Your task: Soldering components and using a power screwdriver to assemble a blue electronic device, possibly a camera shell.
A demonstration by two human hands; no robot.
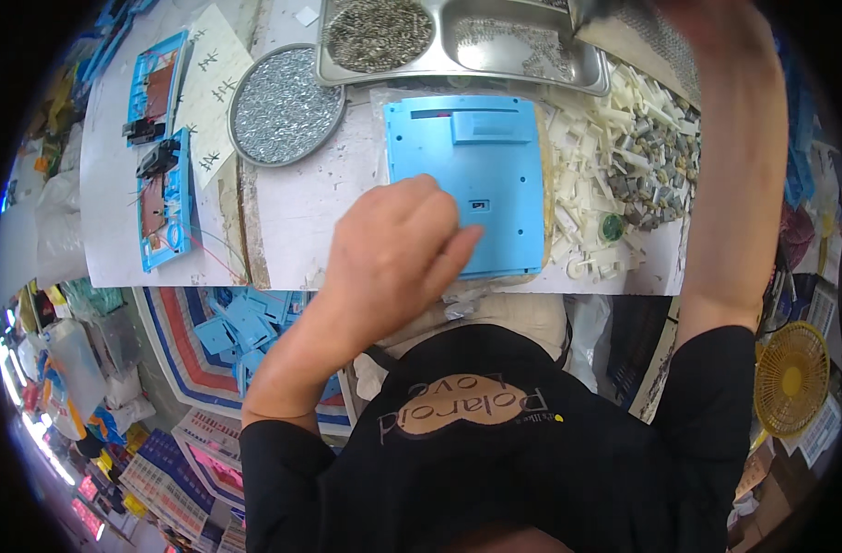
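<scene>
Left hand [393, 253], fingers curled together, resting on blue panel's [481, 175] near-left corner; right hand [716, 23] far off, grip unclear.

Round screw dish [283, 106] — yellow fan [791, 378].

Left hand [398, 249] fingertips on blue plastic panel [481, 175], right hand [716, 23] raised over steel tray [458, 64]

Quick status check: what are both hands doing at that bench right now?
Left hand resting, fingers curled, on blue plastic panel. Right hand raised over steel tray, grip unclear. Pile of white plastic parts crowds the panel's right edge.
</scene>
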